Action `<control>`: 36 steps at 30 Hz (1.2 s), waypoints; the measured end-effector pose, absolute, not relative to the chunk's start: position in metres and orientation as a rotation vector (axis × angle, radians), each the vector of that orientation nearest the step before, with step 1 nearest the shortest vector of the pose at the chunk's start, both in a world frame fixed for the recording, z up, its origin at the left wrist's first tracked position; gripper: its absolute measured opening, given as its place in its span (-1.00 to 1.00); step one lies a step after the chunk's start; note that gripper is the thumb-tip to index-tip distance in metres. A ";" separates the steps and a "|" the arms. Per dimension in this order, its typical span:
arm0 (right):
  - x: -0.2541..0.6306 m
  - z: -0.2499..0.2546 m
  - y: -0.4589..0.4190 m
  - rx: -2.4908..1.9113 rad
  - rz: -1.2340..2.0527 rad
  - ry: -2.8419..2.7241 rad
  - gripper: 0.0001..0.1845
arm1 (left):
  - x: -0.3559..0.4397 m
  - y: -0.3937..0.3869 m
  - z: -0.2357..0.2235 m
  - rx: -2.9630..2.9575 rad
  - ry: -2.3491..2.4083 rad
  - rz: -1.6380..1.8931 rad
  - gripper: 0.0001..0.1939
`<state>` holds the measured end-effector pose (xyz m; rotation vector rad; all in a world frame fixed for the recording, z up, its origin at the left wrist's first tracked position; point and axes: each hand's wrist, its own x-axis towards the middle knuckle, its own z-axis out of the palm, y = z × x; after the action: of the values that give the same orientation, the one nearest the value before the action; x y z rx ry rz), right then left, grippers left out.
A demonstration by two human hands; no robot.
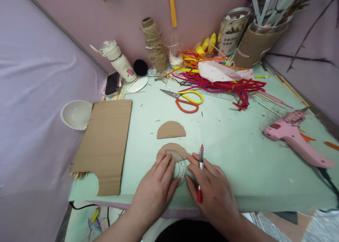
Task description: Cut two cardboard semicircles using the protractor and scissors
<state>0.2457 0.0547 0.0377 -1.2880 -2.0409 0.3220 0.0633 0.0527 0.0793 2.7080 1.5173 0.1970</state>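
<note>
A clear protractor point(180, 169) lies partly over a cardboard half-disc point(169, 147) near the front edge of the table. My left hand point(156, 182) presses its close-set fingers on both, the thumb by the protractor's lower edge. On the other side, my right hand point(212, 185) keeps a red pen point(201, 161) between its fingers, tip pointing away from me. Its index fingertip touches the half-disc's right end. A second cardboard half-disc point(171, 130) lies flat just beyond. Farther back are scissors point(182, 98) with one yellow and one red handle.
At left lie a cut cardboard sheet point(108, 139) and a paper plate point(76, 115). A pink glue gun point(296, 136) rests at right. Along the back stand a white bottle point(120, 64), a twine spool point(155, 46), jars and a heap of pipe cleaners point(225, 87).
</note>
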 end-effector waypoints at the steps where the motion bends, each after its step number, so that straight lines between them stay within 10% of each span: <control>1: 0.246 0.038 0.055 -1.289 0.324 -2.039 -0.86 | 0.063 0.053 0.079 2.712 1.516 0.191 -0.59; 36: 0.246 0.038 0.056 -1.287 0.318 -2.037 -0.86 | 0.054 0.057 0.084 2.771 1.401 0.085 -0.56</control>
<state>0.2458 0.0556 0.0379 -1.2875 -2.0371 0.3180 0.0538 0.0570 0.0837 2.7707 1.4005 0.0846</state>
